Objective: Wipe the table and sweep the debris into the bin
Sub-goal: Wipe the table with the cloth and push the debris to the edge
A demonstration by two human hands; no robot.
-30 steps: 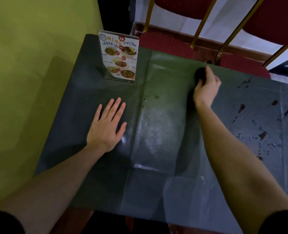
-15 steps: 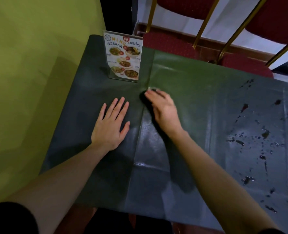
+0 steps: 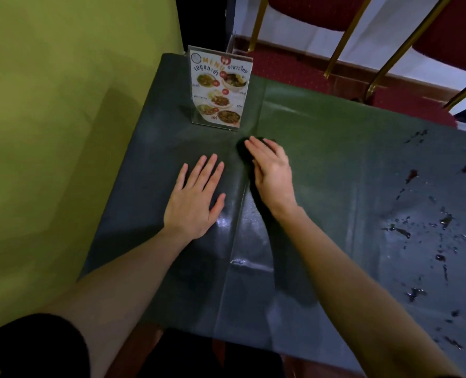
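Note:
A dark green table (image 3: 335,148) fills the view. My right hand (image 3: 271,173) lies on a dark cloth (image 3: 244,148) and presses it onto the tabletop just in front of the menu stand, fingers stretched over it. Most of the cloth is hidden under the hand. My left hand (image 3: 195,197) rests flat on the table beside it, fingers spread, holding nothing. Dark wet spots and debris (image 3: 441,222) are scattered over the right part of the table. No bin is in view.
An upright clear menu stand (image 3: 218,91) is at the table's far left corner. A yellow-green wall (image 3: 49,132) runs along the table's left side. Red chairs with gold legs (image 3: 346,39) stand beyond the far edge.
My right hand swept the cloth from the far edge leftward and nearer, to a spot just in front of the menu stand. My left hand stayed flat in place.

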